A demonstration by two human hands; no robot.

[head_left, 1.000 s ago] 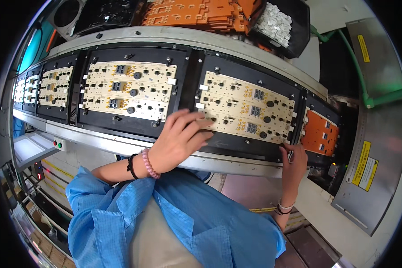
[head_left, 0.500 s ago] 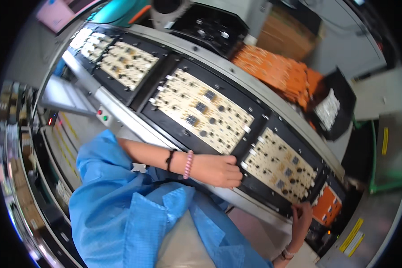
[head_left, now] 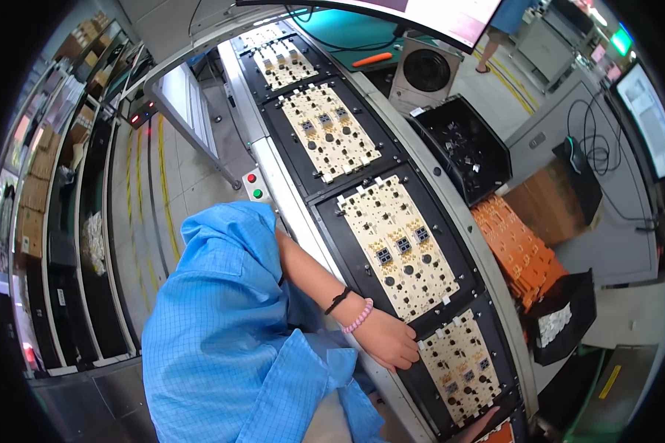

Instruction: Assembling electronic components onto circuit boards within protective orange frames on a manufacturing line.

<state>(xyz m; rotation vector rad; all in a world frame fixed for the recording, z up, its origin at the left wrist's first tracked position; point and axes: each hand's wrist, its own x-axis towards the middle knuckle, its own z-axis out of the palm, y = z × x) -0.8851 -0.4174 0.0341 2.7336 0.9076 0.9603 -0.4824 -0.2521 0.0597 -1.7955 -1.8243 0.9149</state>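
Note:
My left hand (head_left: pixel 389 342) lies over the near rail of the conveyor line, its fingers curled at the edge of a black carrier. Whatever is under those fingers, if anything, stays hidden. That carrier holds a cream circuit board (head_left: pixel 462 367) with dark square and round parts and white connectors. Only a blurred sliver of my right hand (head_left: pixel 485 424) shows at the lower edge, by the near end of this board, and its fingers cannot be made out. Beside it is a corner of an orange board (head_left: pixel 501 434). Farther up sits a larger-looking cream board (head_left: pixel 400 247) in its own black carrier.
More boards (head_left: pixel 329 131) line the conveyor toward the back. Along its right side are a black bin (head_left: pixel 462 144) of small dark parts, stacked orange panels (head_left: pixel 521 251) and a black tray of white pieces (head_left: pixel 554 325). A red-and-green button box (head_left: pixel 256 186) is on the near rail.
The view has swung left, bringing shelves, a monitor and a distant person into sight. My left hand stays at the conveyor's near edge; my right hand has mostly dropped out of the picture.

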